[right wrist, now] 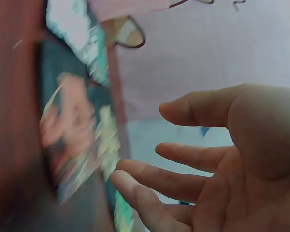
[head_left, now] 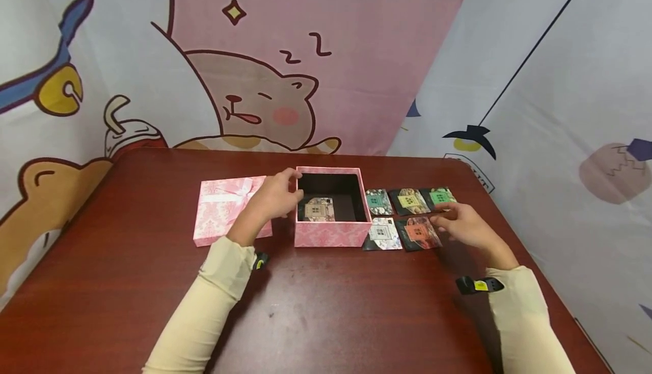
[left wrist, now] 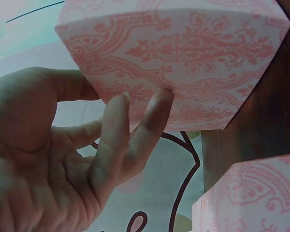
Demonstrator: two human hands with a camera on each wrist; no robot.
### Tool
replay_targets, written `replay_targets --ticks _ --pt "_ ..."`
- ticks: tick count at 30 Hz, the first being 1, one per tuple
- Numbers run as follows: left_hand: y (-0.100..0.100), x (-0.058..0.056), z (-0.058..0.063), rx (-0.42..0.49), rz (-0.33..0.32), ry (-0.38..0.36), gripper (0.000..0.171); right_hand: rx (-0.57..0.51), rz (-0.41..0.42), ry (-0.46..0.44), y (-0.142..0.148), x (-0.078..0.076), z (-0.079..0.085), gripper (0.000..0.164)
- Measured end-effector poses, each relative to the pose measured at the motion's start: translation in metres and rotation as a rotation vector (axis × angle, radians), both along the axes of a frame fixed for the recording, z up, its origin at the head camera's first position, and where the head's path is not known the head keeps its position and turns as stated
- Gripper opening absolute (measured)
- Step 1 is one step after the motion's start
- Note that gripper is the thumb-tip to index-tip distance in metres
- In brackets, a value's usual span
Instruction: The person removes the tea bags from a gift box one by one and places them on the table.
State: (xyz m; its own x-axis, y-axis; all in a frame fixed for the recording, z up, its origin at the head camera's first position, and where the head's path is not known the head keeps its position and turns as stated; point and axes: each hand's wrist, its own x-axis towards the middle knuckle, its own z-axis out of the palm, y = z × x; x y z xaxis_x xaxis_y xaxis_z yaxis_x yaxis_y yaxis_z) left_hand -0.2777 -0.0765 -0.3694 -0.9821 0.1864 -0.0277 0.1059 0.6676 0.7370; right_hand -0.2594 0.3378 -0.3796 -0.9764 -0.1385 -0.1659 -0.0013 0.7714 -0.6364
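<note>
My left hand (head_left: 279, 194) holds the left wall of the pink patterned box (head_left: 333, 235). In the left wrist view its thumb passes over the rim, and two fingertips press the box's outer wall (left wrist: 208, 63). Inside the dark box lies a flat packet with a beige label (head_left: 317, 210). My right hand (head_left: 466, 226) hovers with loose, parted fingers and nothing between them, by a packet with a red-orange label (head_left: 420, 232). Near it lie packets with a white label (head_left: 383, 233), a teal label (head_left: 378, 201), a yellow label (head_left: 409, 201) and a green label (head_left: 441, 195).
A pink lid (head_left: 219, 215) with a ribbon bow lies left of the box, partly behind my left forearm. Everything stands on a dark red-brown table (head_left: 326, 312). A cartoon-printed cloth (head_left: 367, 68) hangs behind it and along the right side.
</note>
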Motion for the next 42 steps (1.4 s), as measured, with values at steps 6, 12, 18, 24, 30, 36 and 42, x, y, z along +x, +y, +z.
replay_targets --ticks 6,12,18,24,30,36,42 --pt "-0.001 0.000 0.000 0.009 0.003 -0.002 0.044 -0.085 0.028 0.158 -0.041 -0.004 0.023 0.045" --pt "0.000 -0.001 -0.002 0.019 -0.003 0.015 0.044 -0.267 0.063 0.246 -0.098 -0.011 0.045 0.040" --pt "0.000 0.000 -0.002 0.014 0.002 0.014 0.043 -0.293 0.170 0.164 -0.157 -0.019 0.047 0.039" --pt "0.002 0.000 -0.002 0.005 0.001 0.015 0.043 -0.194 0.246 0.065 -0.195 -0.028 0.034 0.050" --pt "0.001 -0.001 0.000 0.003 0.006 0.010 0.042 -0.057 0.261 -0.039 -0.212 -0.044 0.020 0.060" --pt "0.001 -0.001 0.000 0.001 0.007 -0.001 0.043 0.009 0.245 -0.118 -0.221 -0.052 0.005 0.060" --pt "0.000 -0.003 -0.001 -0.005 0.008 0.004 0.043 -0.016 0.215 -0.175 -0.226 -0.057 -0.004 0.062"
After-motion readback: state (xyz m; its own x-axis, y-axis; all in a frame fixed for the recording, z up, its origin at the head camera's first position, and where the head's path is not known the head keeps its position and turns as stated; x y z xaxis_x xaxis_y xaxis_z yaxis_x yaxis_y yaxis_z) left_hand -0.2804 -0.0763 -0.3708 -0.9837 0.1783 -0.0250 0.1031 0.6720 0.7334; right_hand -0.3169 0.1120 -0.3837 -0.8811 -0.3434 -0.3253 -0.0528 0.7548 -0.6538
